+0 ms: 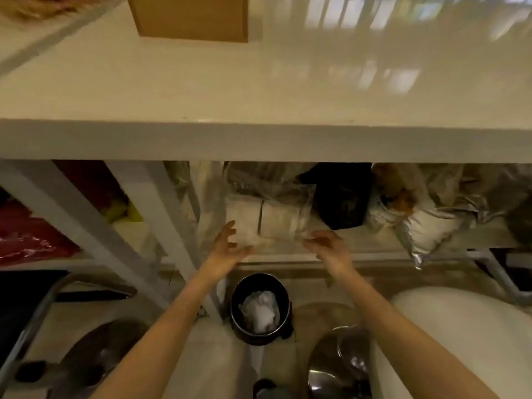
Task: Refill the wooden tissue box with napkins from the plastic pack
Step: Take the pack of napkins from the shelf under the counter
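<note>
Fingers (230, 226) of left hand (227, 249) spread wide, thumb out to the side, gripping nothing, hovering just at left end of plastic pack (270, 220). Fingers of right hand (328, 246) loosely curled and apart, also empty, just by pack's right front corner; contact w/ the wrap too blurred to tell. Both forearms bare, reaching fwd under the counter edge.

Pack on shelf (288, 256) below counter (201, 90), clear wrap, two pale stacks of napkins side by side inside. Clear crumpled bags behind and to its left. Black bag (342, 197) just right of pack, then silver foil bag (426, 228) further right w/ more clear plastic around it. Red item (26, 240) on a shelf far left, beyond white frame post.

Wooden tissue box (191, 17) up on counter top, far edge, well apart from hands and pack; only near part in frame.

On floor betw. the arms: black bin (259, 308) w/ crumpled white paper in it. Shiny metal lid or bowl (339, 364) lower right.
</note>
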### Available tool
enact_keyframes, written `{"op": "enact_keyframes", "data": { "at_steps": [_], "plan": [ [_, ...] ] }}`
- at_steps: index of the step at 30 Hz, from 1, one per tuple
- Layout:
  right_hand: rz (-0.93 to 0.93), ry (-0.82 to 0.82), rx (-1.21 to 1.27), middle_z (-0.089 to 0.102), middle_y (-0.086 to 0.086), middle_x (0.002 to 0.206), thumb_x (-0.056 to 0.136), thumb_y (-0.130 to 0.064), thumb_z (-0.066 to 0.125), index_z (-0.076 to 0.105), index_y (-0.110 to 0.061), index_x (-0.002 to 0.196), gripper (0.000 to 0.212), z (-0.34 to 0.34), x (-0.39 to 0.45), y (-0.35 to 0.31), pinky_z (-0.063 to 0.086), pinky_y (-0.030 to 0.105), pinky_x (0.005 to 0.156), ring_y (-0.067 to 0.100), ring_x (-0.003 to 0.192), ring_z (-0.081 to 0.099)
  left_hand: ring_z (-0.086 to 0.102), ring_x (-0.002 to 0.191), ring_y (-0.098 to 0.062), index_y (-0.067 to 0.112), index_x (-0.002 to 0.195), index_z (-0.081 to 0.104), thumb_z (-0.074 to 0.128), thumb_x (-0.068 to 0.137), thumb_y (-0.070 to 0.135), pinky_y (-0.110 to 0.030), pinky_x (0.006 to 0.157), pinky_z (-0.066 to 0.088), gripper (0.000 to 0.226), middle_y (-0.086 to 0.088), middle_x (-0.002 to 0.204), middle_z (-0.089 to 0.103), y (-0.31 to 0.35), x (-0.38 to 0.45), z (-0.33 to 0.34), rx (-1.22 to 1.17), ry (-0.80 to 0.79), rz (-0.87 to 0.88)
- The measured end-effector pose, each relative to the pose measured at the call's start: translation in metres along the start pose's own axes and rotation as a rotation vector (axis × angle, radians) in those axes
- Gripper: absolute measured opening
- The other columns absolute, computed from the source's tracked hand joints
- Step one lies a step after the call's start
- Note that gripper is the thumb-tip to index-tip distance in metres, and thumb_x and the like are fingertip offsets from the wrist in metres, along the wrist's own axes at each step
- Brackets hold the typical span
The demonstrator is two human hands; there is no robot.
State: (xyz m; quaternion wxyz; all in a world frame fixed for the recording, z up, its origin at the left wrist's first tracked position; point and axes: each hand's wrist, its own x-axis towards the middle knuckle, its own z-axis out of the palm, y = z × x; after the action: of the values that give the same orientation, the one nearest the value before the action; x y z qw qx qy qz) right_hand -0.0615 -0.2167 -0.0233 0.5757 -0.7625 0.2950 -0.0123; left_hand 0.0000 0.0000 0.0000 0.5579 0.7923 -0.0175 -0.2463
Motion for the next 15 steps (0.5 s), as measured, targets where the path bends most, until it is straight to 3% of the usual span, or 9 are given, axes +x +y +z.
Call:
{"op": "enact_keyframes", "data": {
  "at_steps": [2, 4, 7, 9, 12, 15],
  "plan": [
    [-0.017, 0.062, -0.019, 0.059, 0.006, 0.098, 0.074, -0.018, 0.075, 0.056, -0.005, 0.109, 0.042, 0.007, 0.016, 0.009, 0.042, 0.023, 0.069, 0.02, 0.09, 0.056, 0.038, 0.128, -0.032, 0.014, 0.142, 0.024, 0.065, 0.082, 0.014, -0.03, 0.088, 0.038, 0.073, -0.011, 0.146, 0.029, -0.013, 0.022, 0.002, 0.048, 0.111, 0.031],
    [-0.047, 0.075, -0.009, 0.054, 0.001, 0.096, 0.075, -0.013, 0.075, 0.052, -0.009, 0.105, 0.037, 0.013, 0.035, 0.019, 0.04, 0.022, 0.073, 0.016, 0.089, 0.052, 0.029, 0.134, -0.032, 0.017, 0.143, 0.021, 0.067, 0.08, 0.025, -0.036, 0.1, 0.036, 0.079, -0.011, 0.15, 0.017, -0.033, 0.051, 0.001, 0.185, 0.193, 0.048],
    [-0.09, 0.064, 0.111, 0.05, -0.005, 0.082, 0.076, 0.003, 0.07, 0.046, -0.009, 0.094, 0.032, 0.023, 0.059, 0.029, 0.044, 0.015, 0.063, 0.013, 0.08, 0.054, 0.009, 0.141, -0.032, 0.017, 0.146, 0.009, 0.07, 0.075, 0.035, -0.043, 0.11, 0.023, 0.096, -0.012, 0.155, 0.003, -0.059, 0.092, 0.005, 0.443, 0.374, 0.092],
    [-0.085, 0.049, 0.154, 0.055, 0.005, 0.093, 0.075, 0.004, 0.07, 0.049, -0.005, 0.11, 0.042, 0.029, 0.076, 0.033, 0.047, 0.017, 0.06, 0.02, 0.09, 0.058, 0.006, 0.142, -0.033, 0.014, 0.146, 0.006, 0.076, 0.07, 0.031, -0.045, 0.112, 0.02, 0.105, -0.015, 0.156, 0.002, -0.063, 0.108, 0.008, 0.368, 0.5, 0.065],
    [-0.084, -0.043, 0.151, 0.059, 0.011, 0.112, 0.073, -0.003, 0.074, 0.053, -0.009, 0.119, 0.051, 0.038, 0.094, 0.041, 0.052, 0.018, 0.061, 0.018, 0.092, 0.058, 0.022, 0.139, -0.034, 0.017, 0.145, -0.002, 0.083, 0.062, 0.021, -0.044, 0.111, 0.026, 0.119, -0.014, 0.154, 0.017, -0.069, 0.126, 0.005, 0.059, 0.438, -0.009],
    [-0.104, -0.091, 0.142, 0.062, -0.002, 0.096, 0.072, -0.002, 0.074, 0.059, -0.017, 0.103, 0.037, 0.042, 0.098, 0.051, 0.051, 0.016, 0.069, 0.007, 0.083, 0.057, 0.044, 0.126, -0.034, 0.015, 0.144, 0.006, 0.08, 0.066, 0.017, -0.041, 0.103, 0.037, 0.107, -0.015, 0.143, 0.041, -0.074, 0.13, 0.0, -0.005, 0.372, -0.031]
  ]
}}
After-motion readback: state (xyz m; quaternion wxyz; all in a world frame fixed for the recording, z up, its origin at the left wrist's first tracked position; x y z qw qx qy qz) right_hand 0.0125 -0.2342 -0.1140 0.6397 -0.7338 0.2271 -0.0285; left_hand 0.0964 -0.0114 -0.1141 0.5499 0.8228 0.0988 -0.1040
